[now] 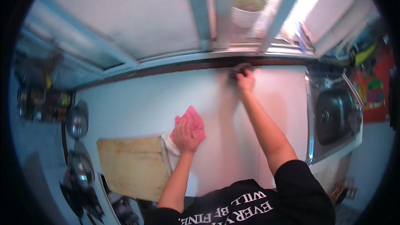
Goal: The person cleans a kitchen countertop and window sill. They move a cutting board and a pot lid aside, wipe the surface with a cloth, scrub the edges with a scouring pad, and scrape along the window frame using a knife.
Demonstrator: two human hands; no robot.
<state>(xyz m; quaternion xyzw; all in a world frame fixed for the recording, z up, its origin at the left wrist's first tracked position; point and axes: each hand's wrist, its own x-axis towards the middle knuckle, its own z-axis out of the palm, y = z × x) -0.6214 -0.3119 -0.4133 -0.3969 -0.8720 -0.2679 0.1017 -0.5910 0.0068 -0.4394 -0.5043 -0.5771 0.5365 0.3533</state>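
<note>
My left hand [185, 136] lies over a pink cloth [196, 123] on the white countertop [140, 106]; its grip is partly hidden under the palm. A whitish cloth [168, 143] shows beside that hand, at the edge of a wooden board [132, 164]. Farther forward, close to the dark strip below the window, my right hand [246, 81] has its fingers around a dark, rough-looking object [239, 70], perhaps a scouring pad; it is blurred.
At the right is a metal sink [336, 115] with a raised rim. Metal lids or pans [77, 122] stand along the left end of the counter. A window frame [168, 64] runs across the back, with a potted plant [248, 7] outside.
</note>
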